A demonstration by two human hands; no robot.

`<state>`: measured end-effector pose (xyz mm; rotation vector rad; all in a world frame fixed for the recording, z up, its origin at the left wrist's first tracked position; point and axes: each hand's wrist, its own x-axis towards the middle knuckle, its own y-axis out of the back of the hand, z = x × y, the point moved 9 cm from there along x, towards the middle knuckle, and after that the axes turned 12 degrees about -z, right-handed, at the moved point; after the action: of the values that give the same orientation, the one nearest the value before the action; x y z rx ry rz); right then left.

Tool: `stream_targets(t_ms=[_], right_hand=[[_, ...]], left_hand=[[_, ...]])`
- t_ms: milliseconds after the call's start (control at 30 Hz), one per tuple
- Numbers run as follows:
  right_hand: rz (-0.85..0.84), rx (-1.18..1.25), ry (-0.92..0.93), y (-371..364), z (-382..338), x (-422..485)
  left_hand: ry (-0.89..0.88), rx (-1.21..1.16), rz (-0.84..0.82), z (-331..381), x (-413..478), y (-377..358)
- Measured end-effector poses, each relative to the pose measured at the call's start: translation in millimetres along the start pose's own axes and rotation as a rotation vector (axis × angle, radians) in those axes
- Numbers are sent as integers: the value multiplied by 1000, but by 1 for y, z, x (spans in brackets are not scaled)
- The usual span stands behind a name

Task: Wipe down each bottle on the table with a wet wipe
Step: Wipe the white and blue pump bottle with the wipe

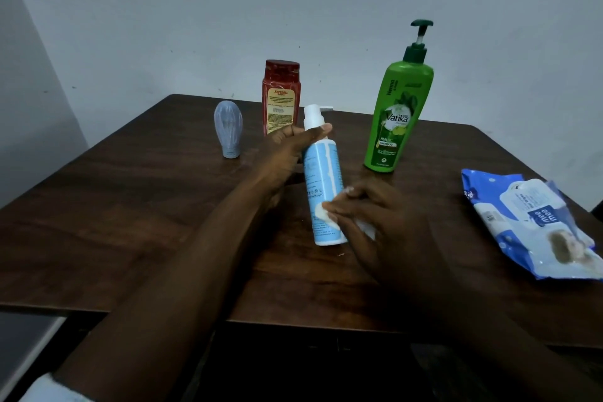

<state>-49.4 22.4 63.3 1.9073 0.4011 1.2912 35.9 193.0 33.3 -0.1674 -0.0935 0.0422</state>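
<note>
My left hand (pixel 287 153) grips the neck of a light-blue and white pump bottle (pixel 321 173), tilted above the middle of the table. My right hand (pixel 375 222) holds a white wet wipe (pixel 326 210) against the bottle's lower side, and most of the wipe is hidden under my fingers. A tall green pump bottle (pixel 398 114) stands behind on the right. A red bottle (pixel 280 96) stands at the back, partly behind my left hand. A small translucent grey-blue squeeze bottle (pixel 228 129) stands cap-down at the back left.
A blue and white wet-wipe packet (pixel 535 225) lies at the right edge of the dark wooden table (pixel 130 206). A pale wall rises close behind the table's far edge.
</note>
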Motion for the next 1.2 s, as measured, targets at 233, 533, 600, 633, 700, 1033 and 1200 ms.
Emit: stream_targets(t_ms=[233,533,600,633,700,1033,1200], right_hand=[[31,170,-91,6,8,-22],[397,773,-444,47,37,-11],[465,569,-371,66,22,-10],[480,427,-325,72,12,-10],[507,221,-232,80,-6,-11],[438,45,-112,88,-12,-18],[492,137,-170,107,0,0]], left_hand=[[42,-149,-7,-3,-4,-6],[64,-562,37,0,-16,-15],[79,-669,51,0,-20,-22],[84,-713,62,0,-21,-24],[90,-776,74,2,-24,-30],[119,-884,100,5,-33,-37],[113,-878,79,1,-35,-42]])
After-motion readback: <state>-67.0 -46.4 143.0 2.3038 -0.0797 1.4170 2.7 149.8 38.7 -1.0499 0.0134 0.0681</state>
